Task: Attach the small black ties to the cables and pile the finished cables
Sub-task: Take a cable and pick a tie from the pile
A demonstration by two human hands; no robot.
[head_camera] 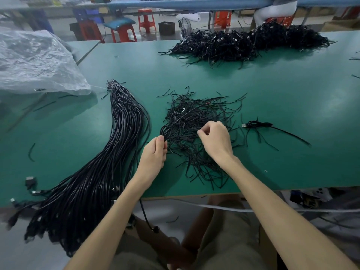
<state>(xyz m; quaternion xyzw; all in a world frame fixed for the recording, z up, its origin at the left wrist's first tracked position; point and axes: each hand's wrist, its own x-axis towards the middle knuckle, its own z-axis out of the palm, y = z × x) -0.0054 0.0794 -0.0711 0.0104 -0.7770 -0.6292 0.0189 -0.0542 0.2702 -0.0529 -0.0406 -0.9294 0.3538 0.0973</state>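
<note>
The left hand curls its fingers round the folded end of a cable; the right hand, palm down over the heap of loose black ties, pinches thumb to forefinger — apparently on a single tie. A bundle of untied cables lies to the left, the pile of finished cables sits at the far edge of the green table, and one tied cable lies just right of the heap.

I see a green worktable filling my view. Beyond its far edge, red plastic stools stand on pale floor, one carrying a blue cushion, with a blue-topped bench behind.
</note>
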